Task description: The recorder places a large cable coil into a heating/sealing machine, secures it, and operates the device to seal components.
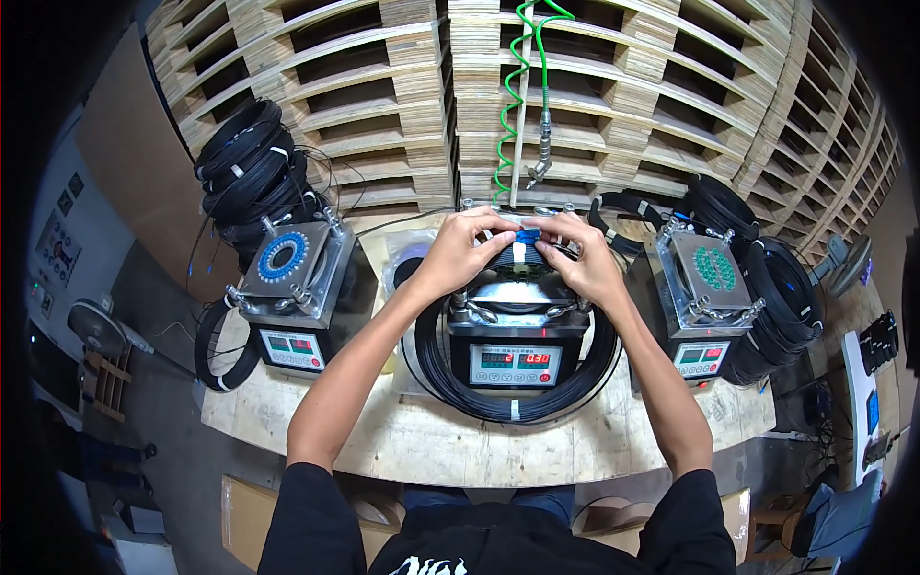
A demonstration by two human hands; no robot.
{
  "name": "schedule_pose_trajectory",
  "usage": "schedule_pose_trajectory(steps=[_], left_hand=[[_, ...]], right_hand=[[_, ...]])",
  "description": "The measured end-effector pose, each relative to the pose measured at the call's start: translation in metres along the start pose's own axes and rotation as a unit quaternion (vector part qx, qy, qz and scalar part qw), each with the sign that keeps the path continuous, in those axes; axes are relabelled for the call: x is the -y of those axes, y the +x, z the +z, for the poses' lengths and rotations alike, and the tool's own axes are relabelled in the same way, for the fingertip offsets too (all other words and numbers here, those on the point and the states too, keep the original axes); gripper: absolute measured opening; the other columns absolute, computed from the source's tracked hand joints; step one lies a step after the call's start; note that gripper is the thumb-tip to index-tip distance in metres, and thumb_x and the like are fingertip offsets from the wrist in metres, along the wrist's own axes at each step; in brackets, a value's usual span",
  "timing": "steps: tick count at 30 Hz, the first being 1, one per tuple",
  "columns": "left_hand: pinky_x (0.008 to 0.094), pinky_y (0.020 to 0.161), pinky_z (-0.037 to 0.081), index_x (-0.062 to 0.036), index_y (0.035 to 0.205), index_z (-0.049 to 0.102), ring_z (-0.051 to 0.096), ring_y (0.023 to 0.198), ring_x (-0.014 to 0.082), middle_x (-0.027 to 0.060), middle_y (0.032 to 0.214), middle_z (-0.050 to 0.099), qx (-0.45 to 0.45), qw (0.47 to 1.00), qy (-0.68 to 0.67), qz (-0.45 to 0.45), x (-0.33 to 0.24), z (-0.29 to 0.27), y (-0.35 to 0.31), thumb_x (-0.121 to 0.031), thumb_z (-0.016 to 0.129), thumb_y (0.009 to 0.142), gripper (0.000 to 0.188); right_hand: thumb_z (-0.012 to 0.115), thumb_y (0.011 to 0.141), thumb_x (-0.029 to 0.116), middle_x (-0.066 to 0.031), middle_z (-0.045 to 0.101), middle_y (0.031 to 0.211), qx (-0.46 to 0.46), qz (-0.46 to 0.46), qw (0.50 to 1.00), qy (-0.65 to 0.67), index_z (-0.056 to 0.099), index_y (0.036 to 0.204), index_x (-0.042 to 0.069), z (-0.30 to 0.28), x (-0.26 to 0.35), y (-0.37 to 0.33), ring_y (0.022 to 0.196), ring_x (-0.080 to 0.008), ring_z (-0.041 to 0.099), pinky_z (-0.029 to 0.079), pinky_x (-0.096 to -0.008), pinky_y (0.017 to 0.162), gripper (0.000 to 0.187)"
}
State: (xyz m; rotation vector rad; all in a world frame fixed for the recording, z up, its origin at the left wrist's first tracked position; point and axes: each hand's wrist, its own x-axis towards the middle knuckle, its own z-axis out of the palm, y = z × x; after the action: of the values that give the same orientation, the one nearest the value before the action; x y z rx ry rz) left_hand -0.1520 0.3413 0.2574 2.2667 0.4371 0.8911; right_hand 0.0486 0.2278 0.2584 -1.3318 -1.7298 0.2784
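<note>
Writing on the panels: the middle machine (517,331), at the frame's centre, carries a pale front panel (516,378) with a line of dark print, red lit digits and a row of round buttons; the left machine (316,316) and the right machine (682,331) show similar panels, their print small and bent by the lens.
Writing on my shirt: white lettering at the bottom edge of the frame, partly cut off on the black shirt (508,541).
Blue plug: just above the frame's centre; small, bright blue (528,235), over the middle machine's top; its finer shape is hidden by my fingers.
My left hand: (464,253) thumb and fingertips drawn narrow, pinching the plug from its left side.
My right hand: (581,253) fingertips likewise narrow, closed on the plug from its right.
Black cable: one coil (443,383) loops around the middle machine's base, with a white tag (515,410) at its front; more coils (251,168) are stacked at upper left.
Machine tops: blue pieces (269,271) in a ring at left; green pieces (714,269) in rows at right.
</note>
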Motion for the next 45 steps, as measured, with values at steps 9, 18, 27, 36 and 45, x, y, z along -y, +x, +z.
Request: schedule_pose_trajectory(steps=[9, 18, 27, 36, 45], left_hand=[[0.0386, 0.084, 0.054, 0.0031, 0.111, 0.07, 0.069, 0.102, 0.0317, 0.0181, 0.101, 0.07, -0.013, 0.996, 0.035, 0.075, 0.003, 0.005, -0.008, -0.013, 0.067, 0.095, 0.023], [0.0485, 0.091, 0.052, 0.004, 0.133, 0.042, 0.06, 0.111, 0.043, 0.0234, 0.121, 0.058, 0.127, 0.942, 0.305, 0.057, -0.016, 0.012, -0.012, -0.02, 0.066, 0.093, 0.052], [0.0522, 0.076, 0.054, 0.0012, 0.12, 0.041, 0.064, 0.094, 0.045, 0.024, 0.11, 0.059, 0.151, 0.933, 0.294, 0.141, -0.008, -0.007, 0.0, -0.016, 0.061, 0.096, 0.035], [0.0532, 0.069, 0.053, -0.0011, 0.121, 0.043, 0.066, 0.085, 0.0457, 0.026, 0.092, 0.065, 0.095, 0.921, 0.325, 0.193, -0.096, -0.058, 0.016, -0.024, 0.064, 0.097, 0.039], [0.0543, 0.066, 0.052, -0.0004, 0.12, 0.044, 0.066, 0.082, 0.0469, 0.027, 0.082, 0.066, 0.165, 0.947, 0.269, 0.064, -0.118, -0.032, -0.087, -0.021, 0.066, 0.096, 0.038]], right_hand=[[0.071, 0.091, 0.009, -0.0212, 0.065, 0.131, 0.021, -0.051, 0.998, 0.002, 0.063, 0.13, -0.001, 0.004, -0.001, -0.009, 0.125, -0.0336, 0.061, 0.047, -0.0387, 0.105, 0.041], [0.07, 0.08, -0.002, -0.0166, 0.059, 0.137, 0.018, -0.065, 0.988, -0.141, 0.054, 0.139, 0.005, 0.009, -0.005, -0.024, 0.119, -0.0398, 0.06, 0.052, -0.0442, 0.099, 0.062], [0.066, 0.079, -0.009, -0.0228, 0.06, 0.135, 0.031, -0.092, 0.99, -0.098, 0.057, 0.136, 0.001, 0.001, 0.004, -0.008, 0.124, -0.0412, 0.058, 0.049, -0.0416, 0.105, 0.059], [0.072, 0.08, -0.006, -0.0239, 0.067, 0.122, -0.003, -0.181, 0.979, -0.094, 0.061, 0.13, -0.002, -0.046, 0.082, 0.02, 0.113, -0.0376, 0.067, 0.054, -0.0398, 0.096, 0.051], [0.07, 0.08, -0.008, -0.0243, 0.07, 0.114, 0.046, -0.105, 0.991, -0.062, 0.061, 0.13, -0.002, -0.005, 0.126, -0.073, 0.105, -0.0393, 0.069, 0.055, -0.0422, 0.091, 0.051]])
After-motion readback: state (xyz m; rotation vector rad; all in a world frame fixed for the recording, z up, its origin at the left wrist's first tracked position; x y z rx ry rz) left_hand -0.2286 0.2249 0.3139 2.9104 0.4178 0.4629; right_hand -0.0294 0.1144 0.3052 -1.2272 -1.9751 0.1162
